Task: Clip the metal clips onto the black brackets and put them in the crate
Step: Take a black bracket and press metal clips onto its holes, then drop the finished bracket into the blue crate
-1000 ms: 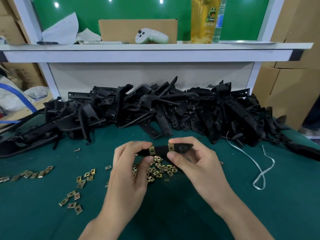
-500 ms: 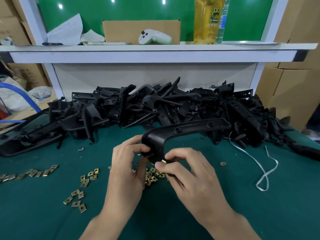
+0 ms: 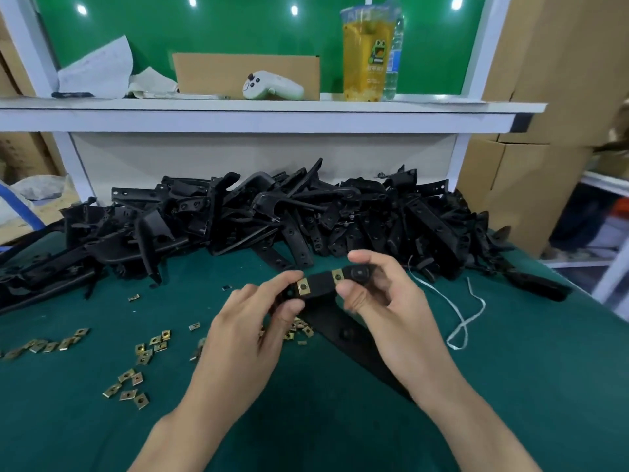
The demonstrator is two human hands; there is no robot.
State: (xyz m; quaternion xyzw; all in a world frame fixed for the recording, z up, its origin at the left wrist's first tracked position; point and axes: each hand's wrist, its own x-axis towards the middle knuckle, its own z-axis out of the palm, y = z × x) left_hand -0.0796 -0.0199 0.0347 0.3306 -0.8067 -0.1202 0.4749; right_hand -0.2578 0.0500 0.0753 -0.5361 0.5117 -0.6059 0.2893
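Green worktop [image 3: 102,430] lies open near the front edge, bounded at the back by the pile of black brackets [image 3: 272,216] and on the left by loose metal clips [image 3: 136,369]. Above its middle, the left hand [image 3: 252,321] and right hand [image 3: 384,301] pinch one bracket [image 3: 321,281] by its ends, fingers [image 3: 289,279] curled round it, two clips [image 3: 302,287] seated on it
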